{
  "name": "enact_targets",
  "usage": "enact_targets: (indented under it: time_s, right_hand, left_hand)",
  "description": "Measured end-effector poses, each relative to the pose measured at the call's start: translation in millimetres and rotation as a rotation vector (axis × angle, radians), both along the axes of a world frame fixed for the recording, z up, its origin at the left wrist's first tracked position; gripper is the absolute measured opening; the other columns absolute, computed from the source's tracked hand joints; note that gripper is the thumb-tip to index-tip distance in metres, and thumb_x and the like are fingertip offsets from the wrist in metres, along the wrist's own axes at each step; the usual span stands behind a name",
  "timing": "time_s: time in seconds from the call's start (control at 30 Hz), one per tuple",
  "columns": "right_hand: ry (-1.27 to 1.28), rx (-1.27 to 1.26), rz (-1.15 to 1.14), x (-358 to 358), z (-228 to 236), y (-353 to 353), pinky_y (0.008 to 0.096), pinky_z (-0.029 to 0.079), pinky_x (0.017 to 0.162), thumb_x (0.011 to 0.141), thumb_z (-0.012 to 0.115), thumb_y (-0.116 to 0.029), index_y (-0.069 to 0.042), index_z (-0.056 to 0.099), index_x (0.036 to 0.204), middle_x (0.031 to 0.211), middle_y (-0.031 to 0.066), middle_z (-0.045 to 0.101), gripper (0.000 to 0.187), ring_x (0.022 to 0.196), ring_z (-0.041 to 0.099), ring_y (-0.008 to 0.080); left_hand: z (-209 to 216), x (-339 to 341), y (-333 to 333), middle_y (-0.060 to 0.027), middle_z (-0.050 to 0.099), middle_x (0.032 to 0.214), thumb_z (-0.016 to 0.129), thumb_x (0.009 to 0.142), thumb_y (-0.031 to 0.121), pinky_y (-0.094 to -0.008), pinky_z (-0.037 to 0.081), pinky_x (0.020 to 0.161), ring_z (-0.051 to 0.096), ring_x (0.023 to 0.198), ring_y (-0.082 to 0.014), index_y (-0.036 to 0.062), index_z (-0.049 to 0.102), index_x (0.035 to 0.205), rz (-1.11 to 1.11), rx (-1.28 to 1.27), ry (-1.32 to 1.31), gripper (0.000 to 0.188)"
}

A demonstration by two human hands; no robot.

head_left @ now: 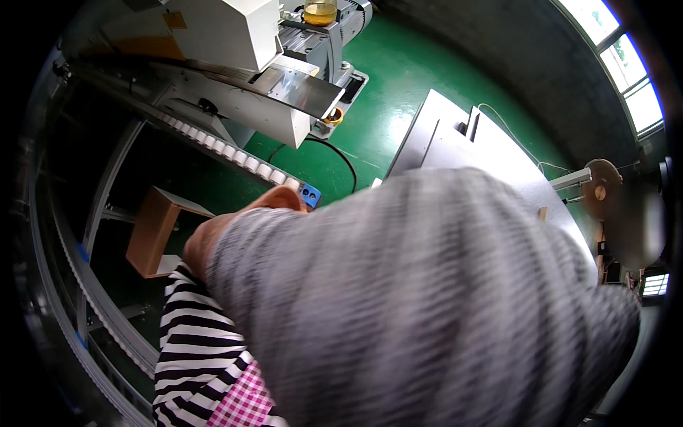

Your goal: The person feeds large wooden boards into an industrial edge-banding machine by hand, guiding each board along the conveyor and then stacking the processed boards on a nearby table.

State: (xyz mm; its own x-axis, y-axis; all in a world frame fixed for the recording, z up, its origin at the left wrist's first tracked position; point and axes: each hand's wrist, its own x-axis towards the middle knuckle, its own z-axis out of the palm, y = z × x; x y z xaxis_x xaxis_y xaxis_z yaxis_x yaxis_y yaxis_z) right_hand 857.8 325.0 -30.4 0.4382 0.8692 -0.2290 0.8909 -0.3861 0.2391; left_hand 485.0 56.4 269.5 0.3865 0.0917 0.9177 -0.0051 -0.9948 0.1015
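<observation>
My right arm, in a grey knitted sleeve, reaches across the view very close and blurred. Past its cuff shows part of my right hand, near the blue end piece of a rail with a row of white rollers. The sleeve hides most of the fingers, so I cannot see whether they touch the rail or hold anything. Below the hand lies black-and-white striped cloth with a pink checked patch; whether it is a sleeve or an apron I cannot tell. I cannot make out my left hand.
A white machine with a metal plate stands beyond the rail, with a jar of yellow liquid. An open cardboard box is at left, by a metal frame. A grey-white table and brown disc are at right.
</observation>
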Motion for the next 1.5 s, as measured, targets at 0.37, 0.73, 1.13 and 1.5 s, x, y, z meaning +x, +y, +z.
enact_targets:
  time_s: [0.37, 0.73, 1.13, 1.5]
  right_hand:
    - [0.056, 0.083, 0.054, 8, -7, -4, 0.0424, 0.035, 0.105, 0.094, 0.035, -0.048, 0.000, 0.026, 0.140, 0.142, 0.0246, 0.032, 0.067, 0.130, 0.037, 0.0359]
    - [-0.044, 0.144, 0.375, 71, -73, 23, 0.0398, 0.024, 0.110, 0.092, 0.035, -0.043, 0.003, 0.059, 0.115, 0.131, 0.0188, 0.050, 0.057, 0.129, 0.039, 0.0294]
    - [0.076, 0.058, -0.072, -3, -5, -1, 0.0470, 0.029, 0.106, 0.094, 0.031, -0.050, -0.006, 0.021, 0.145, 0.151, 0.0169, 0.020, 0.068, 0.138, 0.023, 0.0312]
    - [0.060, 0.097, -0.053, 1, -27, 4, 0.0456, 0.028, 0.108, 0.093, 0.033, -0.051, -0.005, 0.020, 0.145, 0.150, 0.0180, 0.020, 0.070, 0.138, 0.024, 0.0330]
  left_hand:
    - [-17, 51, 27, -0.0149, 0.060, 0.073, 0.062, 0.075, 0.012, -0.0420, 0.048, 0.056, 0.062, 0.070, -0.0317, 0.0026, 0.061, 0.091, -0.181, -0.081, 0.290, 0.019]
    - [-38, 4, 41, -0.0128, 0.057, 0.068, 0.062, 0.073, 0.015, -0.0426, 0.046, 0.052, 0.061, 0.065, -0.0338, 0.0045, 0.057, 0.106, -0.217, -0.397, -0.253, 0.035]
    - [-16, 37, 25, -0.0130, 0.058, 0.073, 0.062, 0.075, 0.015, -0.0411, 0.048, 0.055, 0.061, 0.068, -0.0325, 0.0038, 0.058, 0.106, -0.451, -0.213, -0.203, 0.034]
    - [-10, 48, 13, -0.0131, 0.059, 0.077, 0.062, 0.076, 0.015, -0.0399, 0.049, 0.058, 0.062, 0.070, -0.0313, 0.0032, 0.058, 0.106, -0.450, -0.196, -0.165, 0.032]
